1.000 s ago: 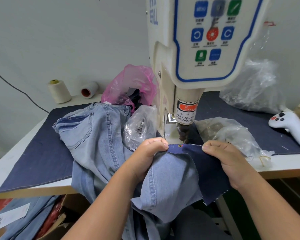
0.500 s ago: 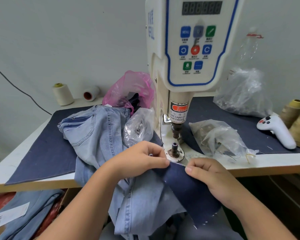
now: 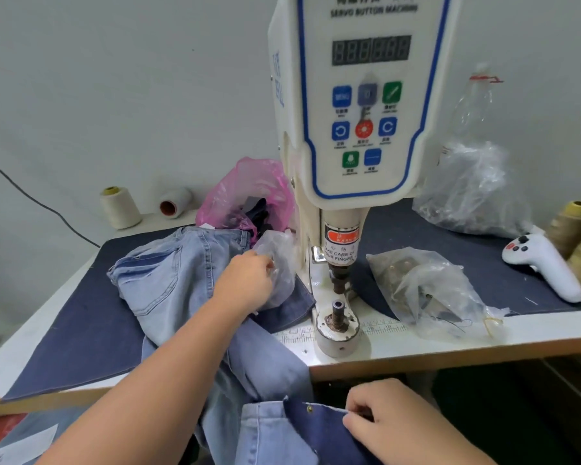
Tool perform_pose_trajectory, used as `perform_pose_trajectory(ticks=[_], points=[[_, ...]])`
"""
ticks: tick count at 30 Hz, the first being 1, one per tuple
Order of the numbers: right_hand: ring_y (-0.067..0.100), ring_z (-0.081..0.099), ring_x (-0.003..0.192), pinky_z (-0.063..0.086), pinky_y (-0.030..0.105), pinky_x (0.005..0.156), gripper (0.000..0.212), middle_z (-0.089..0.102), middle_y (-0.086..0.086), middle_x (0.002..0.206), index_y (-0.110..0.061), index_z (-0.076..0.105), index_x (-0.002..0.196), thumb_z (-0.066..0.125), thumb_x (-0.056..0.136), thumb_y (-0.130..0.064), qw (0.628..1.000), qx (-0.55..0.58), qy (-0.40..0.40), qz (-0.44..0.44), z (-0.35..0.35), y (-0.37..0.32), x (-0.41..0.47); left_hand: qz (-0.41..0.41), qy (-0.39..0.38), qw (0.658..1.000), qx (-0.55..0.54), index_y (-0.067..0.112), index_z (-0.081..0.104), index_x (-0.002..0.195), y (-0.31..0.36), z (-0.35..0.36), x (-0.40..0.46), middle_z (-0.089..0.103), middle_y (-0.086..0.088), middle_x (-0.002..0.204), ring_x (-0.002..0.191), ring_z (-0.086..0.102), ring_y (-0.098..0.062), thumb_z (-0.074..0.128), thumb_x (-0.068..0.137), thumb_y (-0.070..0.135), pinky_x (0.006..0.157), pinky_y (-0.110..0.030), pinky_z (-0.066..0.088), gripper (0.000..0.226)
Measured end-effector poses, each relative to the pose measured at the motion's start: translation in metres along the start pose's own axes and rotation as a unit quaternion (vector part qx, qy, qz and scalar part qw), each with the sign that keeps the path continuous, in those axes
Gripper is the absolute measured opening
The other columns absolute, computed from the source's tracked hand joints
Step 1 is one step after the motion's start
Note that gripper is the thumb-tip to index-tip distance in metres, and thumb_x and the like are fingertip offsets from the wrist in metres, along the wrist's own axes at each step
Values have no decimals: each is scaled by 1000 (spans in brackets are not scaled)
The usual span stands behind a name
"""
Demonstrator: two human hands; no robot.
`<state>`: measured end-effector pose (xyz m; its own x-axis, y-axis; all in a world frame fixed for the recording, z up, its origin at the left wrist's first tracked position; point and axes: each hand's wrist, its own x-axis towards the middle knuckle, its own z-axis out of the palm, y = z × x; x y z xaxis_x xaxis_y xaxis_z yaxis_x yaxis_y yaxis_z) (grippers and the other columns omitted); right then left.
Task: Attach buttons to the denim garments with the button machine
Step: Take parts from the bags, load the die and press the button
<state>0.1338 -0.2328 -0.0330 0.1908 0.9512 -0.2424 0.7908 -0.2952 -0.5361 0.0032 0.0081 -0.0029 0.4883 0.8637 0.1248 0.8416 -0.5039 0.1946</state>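
**Left hand at the small bag, right hand holding the dark waistband**

Left hand, centre of frame, reaches over the pale denim into a small clear plastic bag just left of the machine column; fingertips are buried in the plastic, so whether they pinch anything cannot be told; the hand looks loosely curled against the bag.

Right hand, lower right of frame below the table edge, fingers curled, pinching the edge of a dark blue denim piece; a small brass button sits on that edge, just left of the fingers; the piece hangs off the table, apart from the machine.

Light blue jeans lie heaped left of centre, draping over the table front toward the lower middle of frame.

Button machine fills the upper centre; white head with blue-outlined control panel and dark digit display; its lower die post stands bare on the round base, ram above it, nothing between them.

Right of the post, a crumpled clear bag with small metal parts; a larger clear bag behind it; white handheld controller and tan thread cones at far right.

Upper left: pink bag, two pale thread spools by the wall; table covered with dark blue cloth.
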Motion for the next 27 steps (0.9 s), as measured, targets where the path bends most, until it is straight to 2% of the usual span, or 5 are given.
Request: perform_pose_trajectory(ticks=[6,12,16,23,27], points=[[8,57,112,37,29,101,17,64,-9,113,-32,64,109,52,98,-37,997,-38,-60,32,-5,5,-7,-17,-14,995,93,22,63,111,0,18,17,53,-5,119,101,59,-29,49,96,22,75,-37,45,21],[0,58,65,46,15,65,8,66,-15,73,-38,66,82,61,87,-34,976,111,186,-37,-38,34,-14,-12,-1,995,95,23,62,105,-2,17,15,58,-3,115,92,58,-25,45,97,23,70,-33,42,20],[6,57,61,43,22,54,19,64,-16,65,-32,67,69,60,86,-25,930,112,349,17,-79,58,6,-17,17,997,74,21,61,102,-5,17,12,60,-3,105,81,52,-22,42,98,28,67,-33,42,20],[14,57,80,46,31,65,19,57,-17,83,-42,62,96,50,93,-27,971,-67,198,113,-92,76,58,10,-20,997,69,24,64,106,-7,14,11,57,-2,110,92,57,-24,45,95,19,70,-33,42,22],[15,52,76,37,30,58,20,50,-16,78,-37,62,102,44,96,-31,959,-124,228,117,-83,80,68,0,-6,998,70,23,63,104,-8,16,8,58,-2,107,91,59,-24,45,94,17,70,-34,45,22]])
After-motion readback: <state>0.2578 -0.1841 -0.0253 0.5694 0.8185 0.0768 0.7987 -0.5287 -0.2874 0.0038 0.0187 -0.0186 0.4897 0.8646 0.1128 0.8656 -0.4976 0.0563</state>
